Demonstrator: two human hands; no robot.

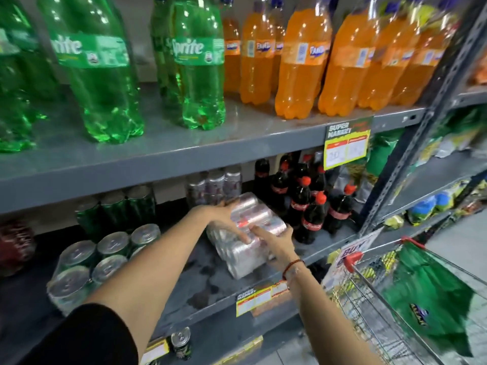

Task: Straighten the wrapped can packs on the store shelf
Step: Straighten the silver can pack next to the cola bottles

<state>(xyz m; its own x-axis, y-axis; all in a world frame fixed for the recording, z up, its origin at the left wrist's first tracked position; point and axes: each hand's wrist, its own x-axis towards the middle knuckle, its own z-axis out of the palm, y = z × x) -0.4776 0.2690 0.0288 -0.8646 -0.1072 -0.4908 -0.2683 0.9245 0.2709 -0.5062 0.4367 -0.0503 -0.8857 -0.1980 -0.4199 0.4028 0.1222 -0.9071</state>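
At centre frame, a left hand [226, 214] and right hand [274, 245] are clasping a tilted, clear-wrapped pack of silver cans [247, 233] on the grey metal shelf [200, 283]; the upright wrapped pack at lower left [97, 262] is seemingly awaiting attention; straightening appears mid-way.

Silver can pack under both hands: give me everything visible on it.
The silver can pack is a bundle of silver cans with red markings, bound in clear, glossy shrink wrap. It lies on its side, askew, on the grey middle shelf, its can ends towards the camera. The left hand lies over its top, and the right hand presses its near right side. Dark cola bottles stand just to its right, more wrapped cans behind. Count and brand are not readable.
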